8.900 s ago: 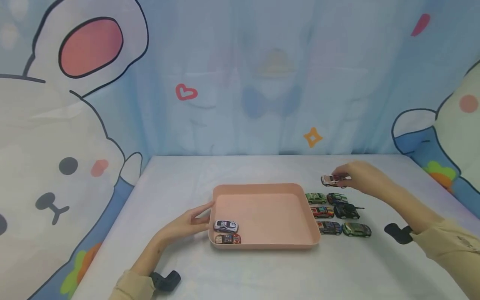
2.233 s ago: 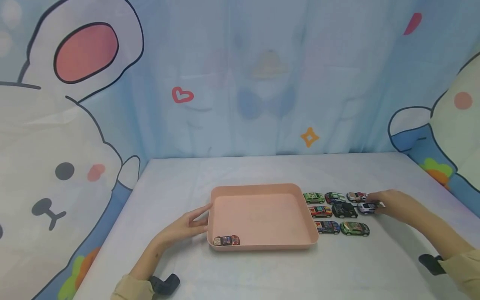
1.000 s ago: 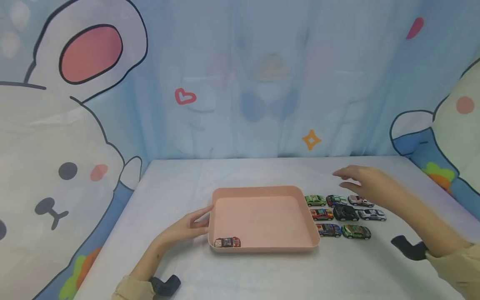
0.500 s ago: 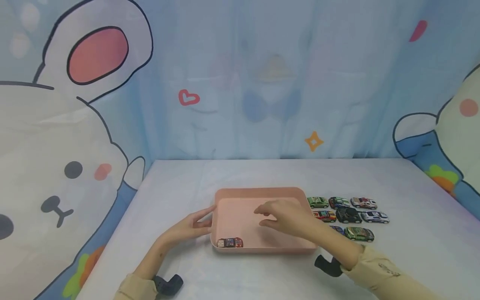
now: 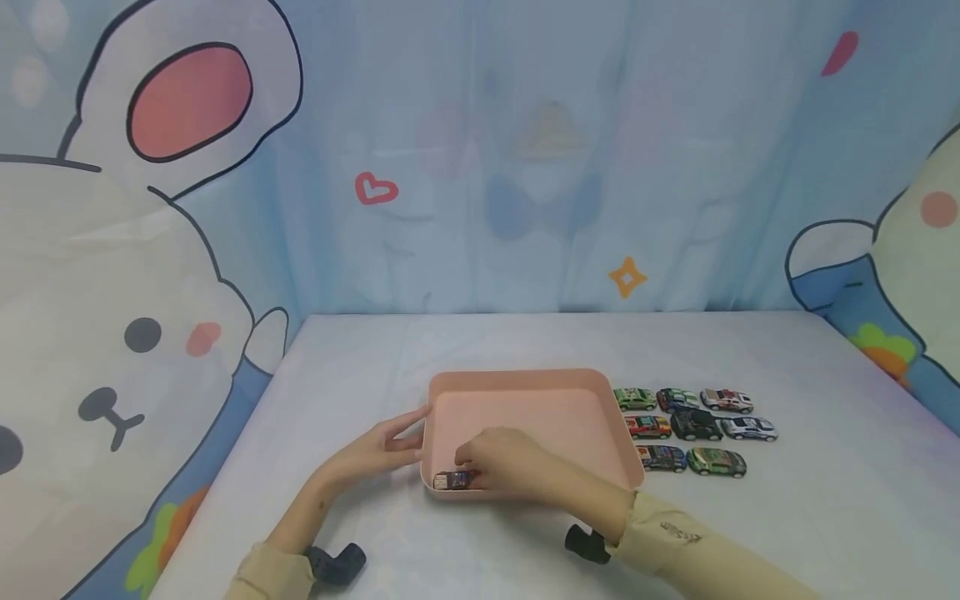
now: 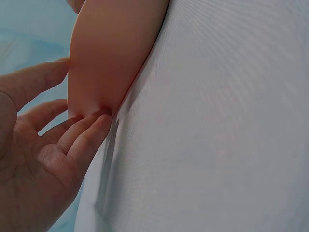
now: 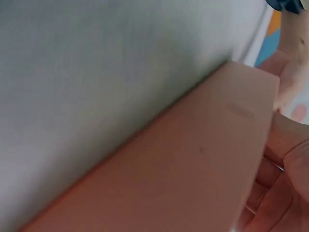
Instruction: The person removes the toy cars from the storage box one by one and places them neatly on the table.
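Observation:
In the head view, a shallow pink tray stands on the white table. A small toy car, dark with a pale and red pattern, lies in its near left corner. My right hand reaches into the tray and grips the car's right end, covering part of it. In the right wrist view the tray wall hides those fingertips. My left hand rests at the tray's left side; the left wrist view shows its extended fingers touching the outer wall.
Right of the tray, several toy cars stand in rows, among them a green car, a black car and a white car. A blue cartoon curtain hangs behind the table.
The white car has gone from the tray to the right end of the middle row, and another car to the back row. My right hand has since swung left, down to the tray's last car.

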